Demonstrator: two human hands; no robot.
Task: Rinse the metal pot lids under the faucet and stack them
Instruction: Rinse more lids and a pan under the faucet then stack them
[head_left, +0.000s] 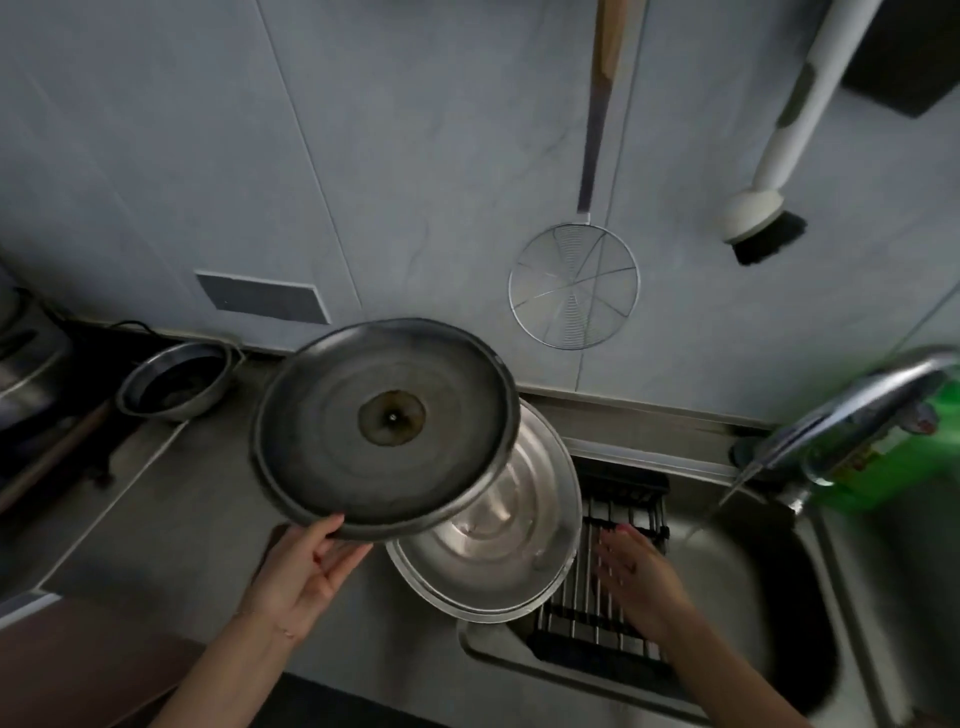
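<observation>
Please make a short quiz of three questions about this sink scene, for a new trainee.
1. True or false: the left hand holds the dark lid by its rim.
2. Where does the shiny lid lie? A) on the drying rack edge B) on the wall C) in the steel bowl
3. Fill in: water runs from the ____.

Key: 1 true; 2 A; 3 faucet. The right hand holds nothing.
</observation>
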